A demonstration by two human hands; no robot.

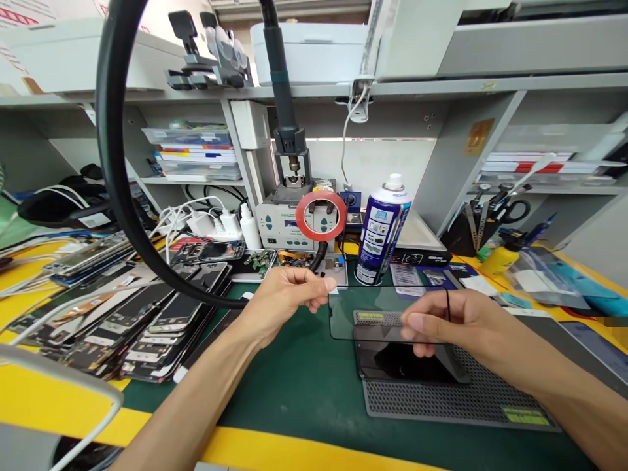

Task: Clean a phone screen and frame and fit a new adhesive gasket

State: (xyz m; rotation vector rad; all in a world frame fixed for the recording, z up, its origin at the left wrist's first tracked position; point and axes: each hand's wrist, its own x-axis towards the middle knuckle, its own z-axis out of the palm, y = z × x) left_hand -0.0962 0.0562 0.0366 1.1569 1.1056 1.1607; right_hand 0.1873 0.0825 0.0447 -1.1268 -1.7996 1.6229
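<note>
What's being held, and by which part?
A clear black-edged sheet: left fingers pinch its upper left corner; right fingers are at its right end, exact contact unclear.

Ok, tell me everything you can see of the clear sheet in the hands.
The clear sheet is a thin, slightly smoky rectangle, glass or plastic by its look, with a narrow black border and rounded corners. It's held up off the bench, long side running left to right. The left hand pinches its upper left corner; the right hand holds it toward its right end. Through it show the perforated mat and part of the dark phone.
</note>
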